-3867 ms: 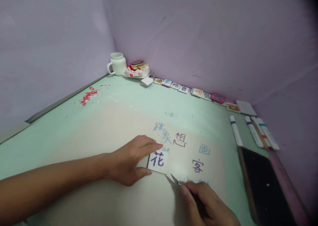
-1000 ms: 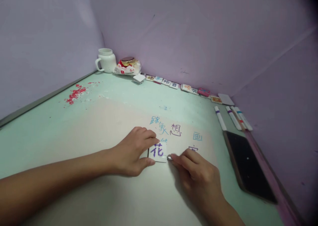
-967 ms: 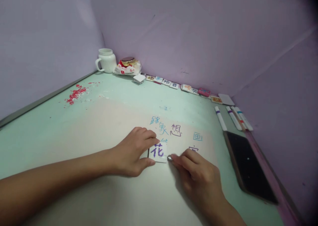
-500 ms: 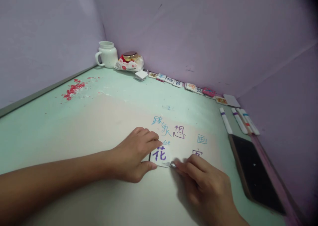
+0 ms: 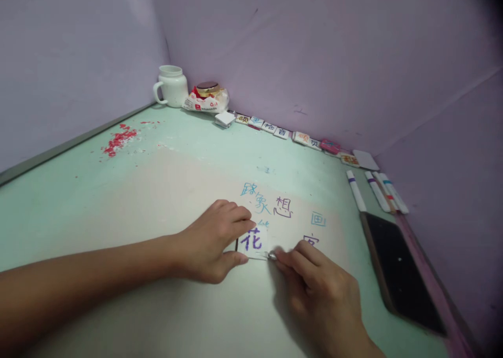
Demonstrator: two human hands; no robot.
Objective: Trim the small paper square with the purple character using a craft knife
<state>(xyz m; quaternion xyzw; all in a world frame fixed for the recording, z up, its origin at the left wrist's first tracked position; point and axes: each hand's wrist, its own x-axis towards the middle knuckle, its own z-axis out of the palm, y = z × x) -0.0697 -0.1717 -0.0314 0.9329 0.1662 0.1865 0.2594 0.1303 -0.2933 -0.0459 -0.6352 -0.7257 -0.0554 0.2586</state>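
Left hand (image 5: 214, 242) clamped the character tile (image 5: 252, 242); right hand (image 5: 324, 282) gripped the craft knife (image 5: 272, 256). Overpressure risked a left-hand cut.

Table (image 5: 137, 206): you have a pale green top, whitish and faintly pink towards the middle. Back corner: white mug (image 5: 174, 88), upright, next to a crumpled wrapper (image 5: 204, 105). Along the back edge: a small white stack (image 5: 225, 118), then lettered tiles (image 5: 269, 127), a pink piece (image 5: 330, 147) and a blank white square (image 5: 366, 160). Left side: scattered red flakes (image 5: 120, 139). To your right: one marker (image 5: 356, 190) apart from a marker group (image 5: 380, 193), with a dark phone (image 5: 401, 271) nearer you. Centre: blue and purple handwritten characters (image 5: 283, 207); square tile (image 5: 252, 242) flat, purple character up.
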